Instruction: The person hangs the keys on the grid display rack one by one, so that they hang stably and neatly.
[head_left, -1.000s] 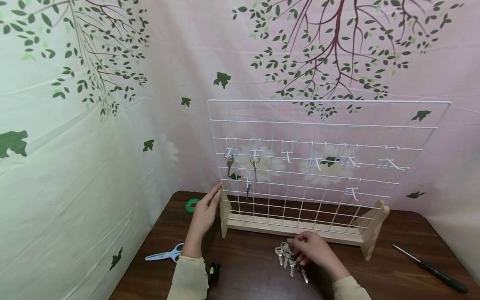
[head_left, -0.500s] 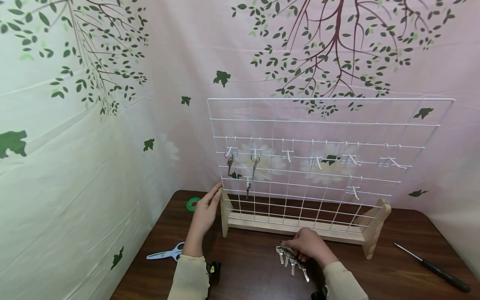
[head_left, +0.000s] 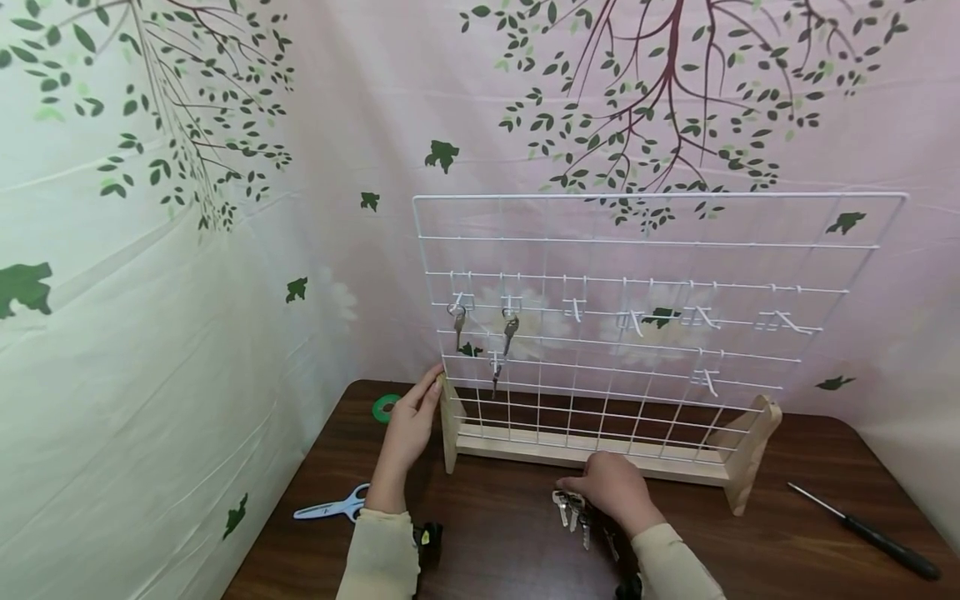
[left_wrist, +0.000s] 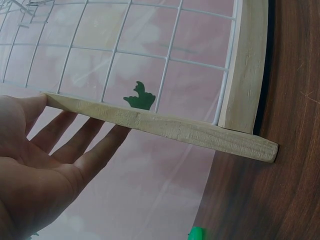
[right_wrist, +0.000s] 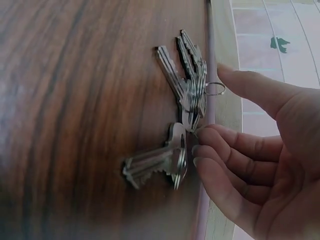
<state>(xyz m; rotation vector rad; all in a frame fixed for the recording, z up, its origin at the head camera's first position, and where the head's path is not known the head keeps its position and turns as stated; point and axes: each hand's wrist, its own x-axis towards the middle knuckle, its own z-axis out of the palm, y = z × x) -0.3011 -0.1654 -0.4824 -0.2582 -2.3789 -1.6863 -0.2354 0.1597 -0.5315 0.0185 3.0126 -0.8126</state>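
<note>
A white wire grid rack point(head_left: 572, 346) stands on a wooden base. Its left wooden side panel point(left_wrist: 165, 131) is held by my left hand point(head_left: 410, 425), thumb at one face and fingertips against its edge. My right hand point(head_left: 617, 487) is low over a bunch of silver keys point(head_left: 572, 510) on the table. In the right wrist view, thumb and curved fingers stand apart around the keys point(right_wrist: 192, 95), fingertips touching or very near them. One key ring point(right_wrist: 216, 89) sticks up beside the thumb. Keys point(head_left: 459, 325) hang from several of the rack's white hooks point(head_left: 576, 310); other hooks are bare.
Light blue scissors point(head_left: 333, 506) and green tape point(head_left: 385, 408) lie to the left on the dark wooden table point(head_left: 510, 558). A black-handled screwdriver point(head_left: 885, 542) lies at the right. Patterned cloth point(head_left: 360, 100) hangs behind the rack.
My right hand has shifted slightly left and turned over the keys, covering more of them. My left hand stays at the side panel. One hanging key has swung a little.
</note>
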